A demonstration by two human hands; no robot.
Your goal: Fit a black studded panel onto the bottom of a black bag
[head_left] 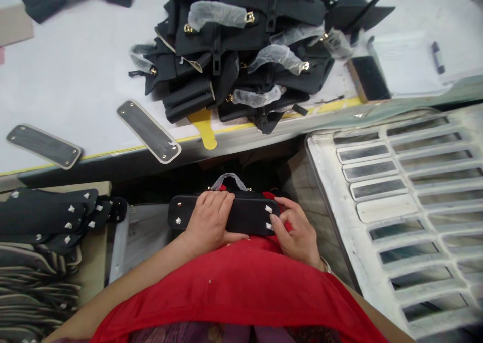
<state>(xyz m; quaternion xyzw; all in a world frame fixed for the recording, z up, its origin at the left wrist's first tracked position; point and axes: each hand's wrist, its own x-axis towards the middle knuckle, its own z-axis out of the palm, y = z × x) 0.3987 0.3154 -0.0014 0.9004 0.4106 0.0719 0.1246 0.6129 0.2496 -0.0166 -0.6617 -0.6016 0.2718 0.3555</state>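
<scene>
On my lap, over a red apron [234,287], lies a black handbag with its long flat base panel [249,215] facing up. White bits of wrap stick up near the panel's corners, and a metal stud shows at its far left corner. Beyond the panel rises the bag's handle [231,177], wrapped in clear film. My left hand [211,215] lies across the panel's middle, fingers over the far edge and thumb along the near edge, gripping the bag. At the right end, my right hand [296,230] pinches the panel's edge with thumb and curled fingers.
Several black handbags [241,46] are heaped on the white table [75,66], with two loose base panels [149,131] near its edge. Stacked panels [41,217] stand at left. A slotted white rack [362,237] holding panels is at right. A phone-like dark box [370,79] lies beyond.
</scene>
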